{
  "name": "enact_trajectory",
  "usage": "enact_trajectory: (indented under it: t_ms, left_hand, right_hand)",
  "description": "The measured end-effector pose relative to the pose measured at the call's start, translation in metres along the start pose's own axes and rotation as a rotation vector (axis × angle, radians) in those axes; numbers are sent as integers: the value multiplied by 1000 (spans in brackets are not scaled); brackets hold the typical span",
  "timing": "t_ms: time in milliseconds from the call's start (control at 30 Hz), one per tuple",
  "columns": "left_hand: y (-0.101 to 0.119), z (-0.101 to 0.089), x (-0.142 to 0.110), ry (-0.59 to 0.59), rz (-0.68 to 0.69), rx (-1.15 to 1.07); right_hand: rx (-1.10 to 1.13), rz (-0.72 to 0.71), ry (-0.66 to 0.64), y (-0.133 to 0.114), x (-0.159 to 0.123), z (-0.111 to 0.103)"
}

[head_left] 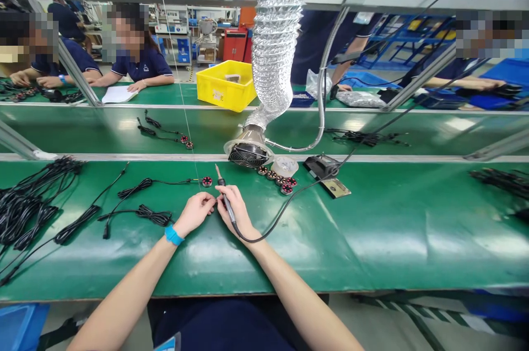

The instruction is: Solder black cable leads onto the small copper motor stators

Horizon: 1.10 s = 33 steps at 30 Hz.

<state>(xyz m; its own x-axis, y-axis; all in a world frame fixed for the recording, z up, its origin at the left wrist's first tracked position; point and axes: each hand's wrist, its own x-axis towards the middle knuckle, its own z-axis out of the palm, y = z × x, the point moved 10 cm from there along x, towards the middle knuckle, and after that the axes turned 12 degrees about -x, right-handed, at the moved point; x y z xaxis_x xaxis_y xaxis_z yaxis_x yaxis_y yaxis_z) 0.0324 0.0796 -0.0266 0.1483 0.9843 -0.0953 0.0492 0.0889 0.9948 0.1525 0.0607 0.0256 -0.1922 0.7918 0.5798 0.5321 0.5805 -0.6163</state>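
Note:
My right hand (236, 212) is wrapped round a soldering iron (226, 200), its tip pointing up and away from me. The iron's cord loops over my right wrist. My left hand (195, 212), with a blue wristband, is closed in a pinch close to my right fingertips. Something tiny and dark shows between the two hands, too small to name. A thin pale wire (182, 84) hangs down from above and ends near my left hand. Just beyond lies a round red-and-black part (206, 181) on the end of a black cable (171, 181).
A fume extractor hood (249, 148) hangs ahead on a foil duct (275, 31). Right of it are a tape roll (285, 166), several round parts (280, 180) and a soldering stand (321, 166). Cable bundles (31, 205) lie left. Co-workers sit across, near a yellow bin (225, 89).

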Motion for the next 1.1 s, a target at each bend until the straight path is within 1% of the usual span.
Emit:
enact_trajectory:
  t_ms: [200, 400, 467, 567, 667, 733, 833, 1100]
  left_hand:
    - [-4, 1, 2, -2, -64, -118]
    - [-11, 1, 4, -4, -108, -169]
    - [-12, -1, 4, 14, -113, -164]
    - [-16, -3, 4, 43, -138, -138]
    - [-17, -3, 3, 52, -151, -117]
    - [-17, -3, 2, 51, -146, -110]
    - [-17, -3, 2, 53, -138, -102]
    - [-17, -1, 1, 55, -136, -130]
  right_hand:
    - [-5, 2, 8, 0, -3, 2]
    - [21, 13, 12, 0, -4, 5]
    - [41, 41, 33, 2, -4, 1]
    - [56, 91, 86, 5, -4, -10]
    - [47, 152, 139, 11, -5, -22]
    - [44, 175, 147, 14, -7, -25]
    - [59, 176, 128, 16, -9, -23]
    - [115, 158, 49, 20, -10, -7]
